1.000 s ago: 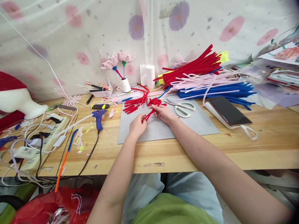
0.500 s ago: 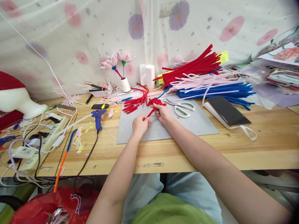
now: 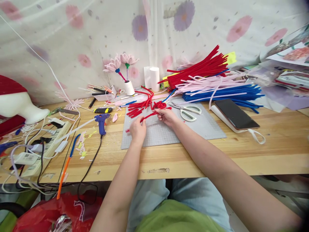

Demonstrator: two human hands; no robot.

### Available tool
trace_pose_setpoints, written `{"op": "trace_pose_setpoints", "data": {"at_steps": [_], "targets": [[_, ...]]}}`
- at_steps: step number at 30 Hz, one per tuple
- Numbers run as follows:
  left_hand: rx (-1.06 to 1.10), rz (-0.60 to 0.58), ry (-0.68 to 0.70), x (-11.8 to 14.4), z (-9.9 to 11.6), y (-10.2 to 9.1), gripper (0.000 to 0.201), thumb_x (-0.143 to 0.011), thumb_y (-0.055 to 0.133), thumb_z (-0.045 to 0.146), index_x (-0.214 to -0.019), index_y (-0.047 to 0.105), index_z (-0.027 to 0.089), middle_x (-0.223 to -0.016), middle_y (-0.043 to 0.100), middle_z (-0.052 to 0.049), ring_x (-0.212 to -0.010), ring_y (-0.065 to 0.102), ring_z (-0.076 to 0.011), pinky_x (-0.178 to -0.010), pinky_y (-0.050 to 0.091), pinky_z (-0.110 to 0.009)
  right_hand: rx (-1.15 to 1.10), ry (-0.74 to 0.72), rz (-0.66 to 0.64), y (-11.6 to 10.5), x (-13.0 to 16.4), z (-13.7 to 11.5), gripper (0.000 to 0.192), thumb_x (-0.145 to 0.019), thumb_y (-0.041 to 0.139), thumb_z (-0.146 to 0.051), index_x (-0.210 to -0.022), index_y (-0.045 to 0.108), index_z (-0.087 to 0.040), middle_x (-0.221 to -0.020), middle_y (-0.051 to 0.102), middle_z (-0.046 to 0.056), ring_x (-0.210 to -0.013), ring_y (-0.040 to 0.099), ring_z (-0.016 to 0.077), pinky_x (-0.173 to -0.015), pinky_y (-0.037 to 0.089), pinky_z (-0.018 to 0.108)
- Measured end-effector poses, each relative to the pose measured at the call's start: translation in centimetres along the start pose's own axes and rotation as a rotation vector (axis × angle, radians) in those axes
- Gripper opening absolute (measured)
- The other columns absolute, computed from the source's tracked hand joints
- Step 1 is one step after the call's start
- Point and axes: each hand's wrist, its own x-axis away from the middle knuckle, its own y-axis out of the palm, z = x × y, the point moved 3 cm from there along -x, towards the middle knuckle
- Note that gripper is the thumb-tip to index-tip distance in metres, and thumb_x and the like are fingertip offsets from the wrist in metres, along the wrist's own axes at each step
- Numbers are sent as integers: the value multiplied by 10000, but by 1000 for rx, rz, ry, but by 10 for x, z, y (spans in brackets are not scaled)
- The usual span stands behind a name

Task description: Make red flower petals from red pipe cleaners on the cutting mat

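A red pipe cleaner point(image 3: 150, 116) stretches between my two hands above the grey cutting mat point(image 3: 198, 129). My left hand point(image 3: 138, 130) pinches it, and its end sticks out past the fingers to the left. The fingers of my right hand point(image 3: 167, 117) are closed on its other end. Just behind my right hand lies a small heap of red pipe cleaner pieces point(image 3: 159, 104). More cut red pipe cleaners point(image 3: 138, 108) are spread at the mat's back left. Scissors with pale handles point(image 3: 189, 113) rest on the mat, right of my right hand.
Bundles of red point(image 3: 200, 69), pink point(image 3: 207, 84) and blue pipe cleaners point(image 3: 224, 94) lie at the back right. A phone point(image 3: 236, 114) leans on a white stand. To the left are a blue glue gun point(image 3: 101, 124), a yellow-black cutter point(image 3: 103, 110) and a power strip point(image 3: 45, 151) with cables.
My left hand has moved left and slightly toward me along the red pipe cleaner, away from my right hand. A longer stretch of it now shows between them.
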Motion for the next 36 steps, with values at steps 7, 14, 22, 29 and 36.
{"op": "trace_pose_setpoints", "data": {"at_steps": [7,14,22,29,36], "targets": [[280,85,130,4,12,12,212,-807,443,314,-918,549,167,-943,606,-90,-876,562,-162,-818,414,-304,-118,113,-43,12,7,11,26,-731,553,-127,-711,568,-133,-597,619,5,-544,573,62,-505,463,152],[747,-51,-97,-7,-8,29,151,-757,509,307,-758,542,160,-785,601,-25,-727,567,-109,-705,443,-235,312,-67,-170,26,14,9,191,-584,703,-234,-697,586,-134,-677,611,-1,-629,554,90,-603,438,219],[754,-343,-255,5,-1,33,256,-663,623,386,-742,600,144,-562,517,23,-445,424,-54,-408,355,-177,312,-192,-98,20,6,5,287,-585,688,-373,-714,589,-136,-624,563,-24,-562,471,63,-561,366,210],[927,-432,-300,5,3,32,256,-634,663,312,-812,622,132,-662,588,3,-483,445,-39,-426,343,-167,137,-72,-168,15,8,5,299,-598,687,-391,-738,558,-160,-625,547,-33,-576,506,68,-570,403,209],[922,-248,-275,1,-8,32,299,-640,659,307,-876,603,132,-669,598,3,-491,499,-65,-450,422,-200,257,-1,-360,23,18,9,366,-564,718,-216,-869,521,-175,-715,583,-16,-597,556,106,-558,427,246]]}}
